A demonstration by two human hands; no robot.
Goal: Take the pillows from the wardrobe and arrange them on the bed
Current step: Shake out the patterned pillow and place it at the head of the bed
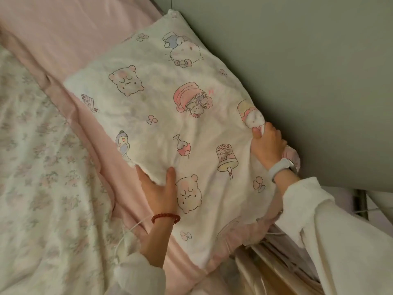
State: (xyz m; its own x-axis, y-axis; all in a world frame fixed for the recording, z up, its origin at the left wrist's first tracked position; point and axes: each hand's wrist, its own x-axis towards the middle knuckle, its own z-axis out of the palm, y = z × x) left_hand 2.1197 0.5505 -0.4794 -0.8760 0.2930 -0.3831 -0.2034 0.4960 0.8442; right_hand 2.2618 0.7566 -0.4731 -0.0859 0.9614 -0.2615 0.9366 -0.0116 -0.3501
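A white pillow (157, 99) printed with pastel cartoon animals lies on the pink bed sheet (63, 28), its long side against the grey-green wall. My left hand (159, 188) grips the pillow's near left edge, thumb on top and fingers tucked underneath. My right hand (266, 146) pinches a bunch of the pillowcase at the wall-side edge. A red bead bracelet sits on my left wrist and a pale watch on my right. The wardrobe is out of view.
A floral quilt (36, 167) covers the left part of the bed. The grey-green wall (297, 60) runs along the pillow's right side. A thin white cable (129, 231) lies by my left forearm. Bed-frame rails (276, 252) show at lower right.
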